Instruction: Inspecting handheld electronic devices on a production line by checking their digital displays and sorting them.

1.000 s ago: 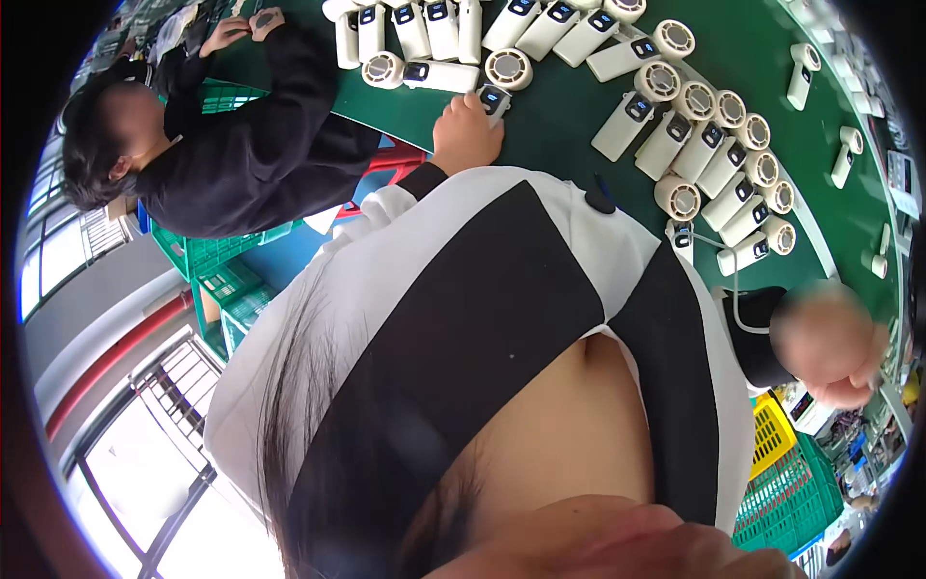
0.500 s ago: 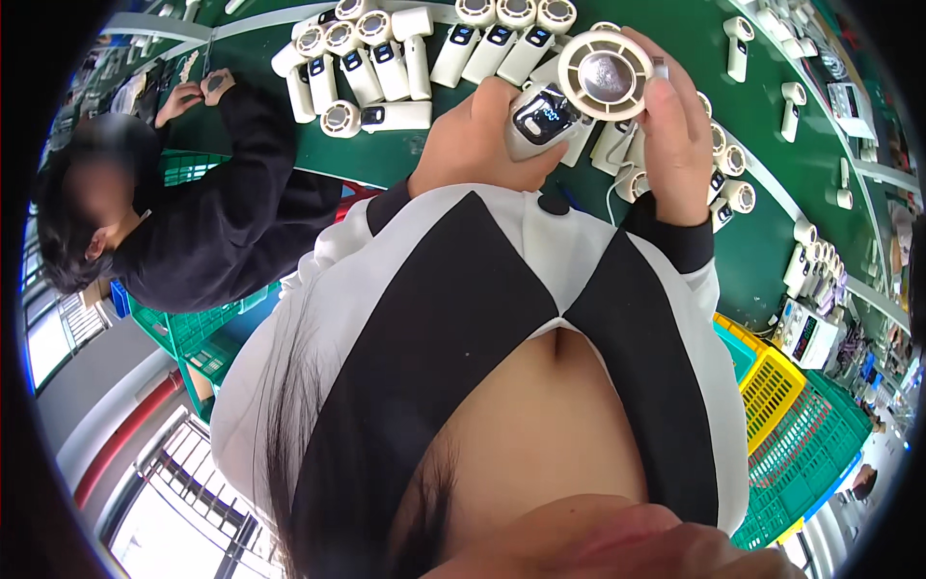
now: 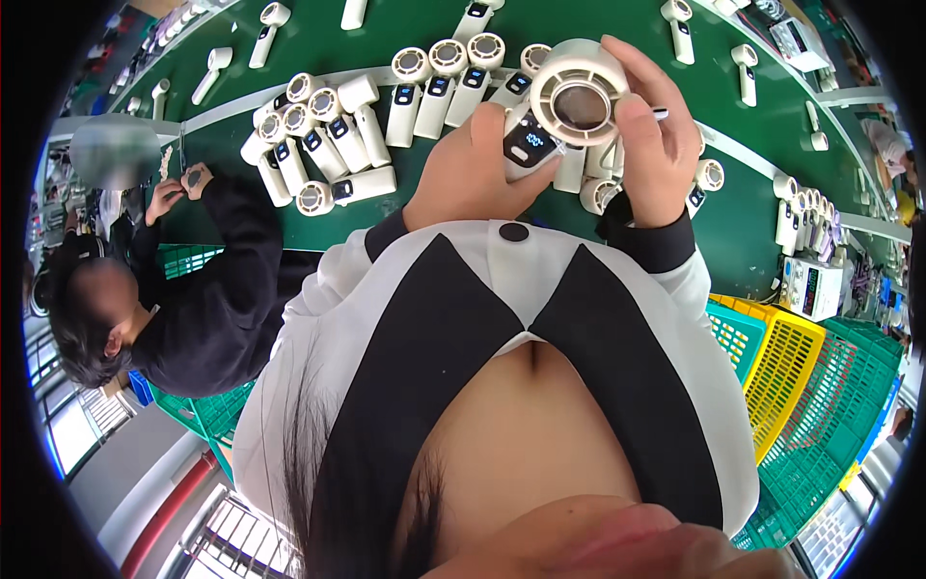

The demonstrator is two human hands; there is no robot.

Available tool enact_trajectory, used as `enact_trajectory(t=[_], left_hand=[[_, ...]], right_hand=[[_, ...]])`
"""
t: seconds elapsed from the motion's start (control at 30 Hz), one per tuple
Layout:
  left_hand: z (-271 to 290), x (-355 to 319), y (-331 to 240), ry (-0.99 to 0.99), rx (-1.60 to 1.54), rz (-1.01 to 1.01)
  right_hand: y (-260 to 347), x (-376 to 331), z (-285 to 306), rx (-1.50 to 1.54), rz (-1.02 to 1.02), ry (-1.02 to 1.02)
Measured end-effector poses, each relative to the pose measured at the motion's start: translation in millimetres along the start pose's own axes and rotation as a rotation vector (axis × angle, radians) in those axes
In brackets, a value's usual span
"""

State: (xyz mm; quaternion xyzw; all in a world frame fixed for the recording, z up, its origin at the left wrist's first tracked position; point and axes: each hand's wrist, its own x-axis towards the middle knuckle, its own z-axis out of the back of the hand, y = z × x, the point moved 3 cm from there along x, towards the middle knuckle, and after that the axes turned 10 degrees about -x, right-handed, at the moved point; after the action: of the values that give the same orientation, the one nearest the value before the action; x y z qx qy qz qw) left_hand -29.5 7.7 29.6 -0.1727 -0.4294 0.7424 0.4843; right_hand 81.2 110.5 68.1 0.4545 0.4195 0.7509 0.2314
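green worktable (image 3: 289, 39) carries rows of white handheld fans (image 3: 328, 145). above it, left hand (image 3: 473, 169) wraps the handle of one handheld fan (image 3: 574, 101); right hand (image 3: 656, 135) pinches its round head, fingers closed.

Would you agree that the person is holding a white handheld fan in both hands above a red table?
Not quite: the table is green, not red, as the head view shows. The rest holds: the left hand and right hand together hold a white handheld fan above it.
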Motion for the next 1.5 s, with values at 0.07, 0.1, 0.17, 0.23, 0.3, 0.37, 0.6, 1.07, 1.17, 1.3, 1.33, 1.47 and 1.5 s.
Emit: enact_trajectory(t=[0.07, 0.1, 0.17, 0.23, 0.3, 0.37, 0.6, 1.07, 1.17, 1.3, 1.33, 1.47, 1.5], left_hand=[[1.1, 3.8, -3.5, 0.062, -0.001, 0.025], [2.6, 6.5, -6.5, 0.118, -0.002, 0.051], [3.0, 8.9, -7.9, 0.229, -0.006, 0.103], [2.9, 11.3, -5.9, 0.271, -0.149, 0.101], [1.9, 13.4, -4.6, 0.347, -0.429, 0.093], [0.7, 14.6, -5.6, 0.388, -0.570, 0.088], [-3.0, 15.3, -9.3, 0.462, -0.786, 0.180], [-14.0, 10.6, -12.6, 0.611, -1.045, 0.200], [-16.3, 8.7, -8.0, 0.538, -1.058, 0.105], [-23.0, 9.9, -5.2, 0.380, -0.957, -0.092], [-22.7, 10.3, -5.7, 0.329, -0.922, -0.159], [-18.3, 17.0, -8.1, 0.589, -1.525, 0.175], [-14.1, 18.7, -8.8, 0.675, -1.717, 0.305]], right_hand=[[-1.7, 3.1, 2.0, 0.001, -0.072, -0.002], [-4.1, 4.7, 2.4, 0.003, -0.140, 0.000], [-10.6, 5.8, 2.2, 0.006, -0.275, 0.006], [-15.1, 9.8, 2.6, 0.060, -0.284, 0.001], [-20.2, 13.3, 3.0, 0.172, -0.296, -0.010], [-22.5, 15.0, 4.0, 0.226, -0.303, -0.020], [-24.0, 18.3, 6.8, 0.249, -0.286, -0.001], [-32.6, 24.1, 5.9, 0.223, -0.370, 0.216], [-29.2, 25.0, 4.7, 0.172, -0.335, 0.266], [-27.9, 27.9, 1.2, 0.198, -0.275, 0.246], [-27.7, 28.5, 1.2, 0.204, -0.254, 0.237], [-37.9, 26.0, 6.2, 0.201, -0.326, 0.318], [-38.8, 25.3, 7.7, 0.199, -0.349, 0.346]])
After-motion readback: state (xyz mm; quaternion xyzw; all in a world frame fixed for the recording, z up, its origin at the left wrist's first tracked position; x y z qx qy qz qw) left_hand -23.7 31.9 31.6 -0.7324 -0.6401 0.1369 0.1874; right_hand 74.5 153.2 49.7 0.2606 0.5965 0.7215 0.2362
